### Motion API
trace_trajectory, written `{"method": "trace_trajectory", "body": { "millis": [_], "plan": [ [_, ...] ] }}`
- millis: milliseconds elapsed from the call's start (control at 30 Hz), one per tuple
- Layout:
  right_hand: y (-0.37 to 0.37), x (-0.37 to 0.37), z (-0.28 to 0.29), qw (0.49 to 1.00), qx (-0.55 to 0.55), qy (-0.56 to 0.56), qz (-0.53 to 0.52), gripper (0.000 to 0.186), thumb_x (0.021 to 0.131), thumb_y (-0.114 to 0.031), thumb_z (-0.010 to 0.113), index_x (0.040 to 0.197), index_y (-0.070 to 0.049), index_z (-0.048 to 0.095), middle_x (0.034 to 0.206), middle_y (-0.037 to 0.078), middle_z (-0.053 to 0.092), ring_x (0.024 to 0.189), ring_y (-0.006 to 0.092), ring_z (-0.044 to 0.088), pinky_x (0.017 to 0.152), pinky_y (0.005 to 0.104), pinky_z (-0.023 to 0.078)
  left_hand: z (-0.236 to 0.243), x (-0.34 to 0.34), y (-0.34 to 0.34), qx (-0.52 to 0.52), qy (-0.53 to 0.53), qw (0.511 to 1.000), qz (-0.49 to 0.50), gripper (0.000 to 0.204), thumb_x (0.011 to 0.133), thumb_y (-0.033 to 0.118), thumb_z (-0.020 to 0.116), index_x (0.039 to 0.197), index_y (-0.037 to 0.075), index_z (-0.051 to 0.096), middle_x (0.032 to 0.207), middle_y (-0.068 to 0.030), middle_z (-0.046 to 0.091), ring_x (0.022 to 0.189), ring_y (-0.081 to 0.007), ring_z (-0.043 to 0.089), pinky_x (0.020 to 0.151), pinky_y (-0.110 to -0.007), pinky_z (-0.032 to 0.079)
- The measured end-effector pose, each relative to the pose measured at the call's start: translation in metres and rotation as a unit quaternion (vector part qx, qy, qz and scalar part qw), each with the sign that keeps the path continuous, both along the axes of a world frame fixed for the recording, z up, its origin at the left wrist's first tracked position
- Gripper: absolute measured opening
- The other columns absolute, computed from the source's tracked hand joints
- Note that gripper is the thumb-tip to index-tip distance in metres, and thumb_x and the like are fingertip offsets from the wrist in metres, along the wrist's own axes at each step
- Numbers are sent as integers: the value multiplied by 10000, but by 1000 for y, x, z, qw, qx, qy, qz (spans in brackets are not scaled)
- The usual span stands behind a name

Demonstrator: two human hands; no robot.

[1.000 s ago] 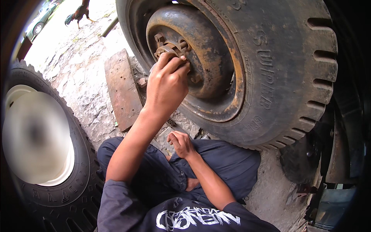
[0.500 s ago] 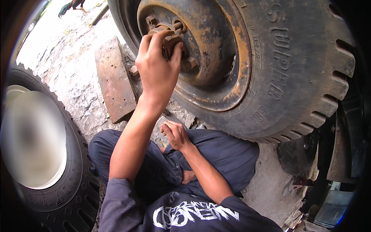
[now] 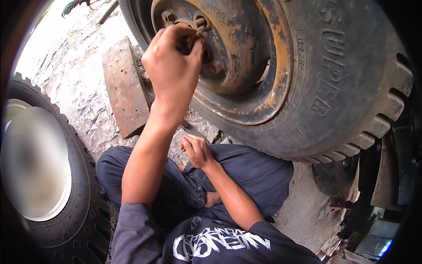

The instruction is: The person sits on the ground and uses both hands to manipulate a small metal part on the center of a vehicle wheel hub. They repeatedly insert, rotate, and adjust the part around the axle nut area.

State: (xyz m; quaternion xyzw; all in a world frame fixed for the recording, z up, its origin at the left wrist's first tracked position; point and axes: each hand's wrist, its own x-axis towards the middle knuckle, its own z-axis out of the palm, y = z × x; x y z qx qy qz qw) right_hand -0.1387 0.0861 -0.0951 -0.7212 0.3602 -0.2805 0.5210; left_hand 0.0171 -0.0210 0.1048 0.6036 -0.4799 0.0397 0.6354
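Note:
At the centre of a rusty truck wheel rim (image 3: 239,48), my left hand (image 3: 173,55) reaches up with thumb and fingers curled together in a pinch. Whatever lies between its fingertips is dark and mostly hidden by the hand. Around it on the hub are brown wheel nuts (image 3: 214,67) and a stud (image 3: 200,22). The rim sits inside a large black tyre (image 3: 325,79) with thick tread blocks. My right hand (image 3: 198,152) rests over my lap, fingers curled closed; I cannot see what is inside them.
A curved, rusty brown plate with small holes (image 3: 125,88) lies on rough stone ground left of the wheel. Another tyre (image 3: 81,211) with a white rim stands at the left. Dark metal parts (image 3: 387,167) crowd the right side. A bird (image 3: 77,6) shows at the top left.
My left hand has turned at the hub, its thumb and fingers closer together. My right hand stays over my lap. The whole view has shifted slightly.

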Motion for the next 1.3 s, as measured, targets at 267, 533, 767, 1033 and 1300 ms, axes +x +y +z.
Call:
{"method": "trace_trajectory", "body": {
  "millis": [267,533,767,1033,1300],
  "plan": [
    [-1,1,3,1000,-8,5,-7,434,1139,-289,485,867,16,632,792,222,613,778,433,634,731,474,494,-11,-1,6,18,-84,996,14,159,845,48,856,984,52,780,927,-66,748,760,-165,757,713,-313,604],
    [7,-2,37,990,-10,-82,-111,211,1109,-197,605,1086,-8,696,860,112,696,794,232,702,752,370,540,-2,6,56,67,273,942,-184,143,937,-3,809,1020,-19,693,910,-65,753,882,-116,748,771,-268,607],
    [0,40,135,917,37,-337,-210,310,1111,-96,630,1389,32,580,1138,73,695,941,104,641,833,283,536,-19,5,82,26,420,859,-291,173,958,28,840,1044,-6,695,1000,-56,766,934,-82,715,819,-233,571],
    [-50,80,170,858,-42,-414,-301,337,1106,-205,689,1336,16,580,1263,94,667,1078,130,650,840,283,535,-28,-1,72,-26,517,778,-356,295,953,6,833,1176,-2,640,964,-79,783,876,-100,716,810,-264,577],
    [-82,74,188,816,-401,-77,-409,169,952,-54,832,1053,56,751,1042,149,817,894,213,804,742,341,649,-32,13,44,5,330,911,-248,137,1005,71,789,1084,-40,779,941,-58,808,847,-95,740,765,-264,585]
  ]
}}
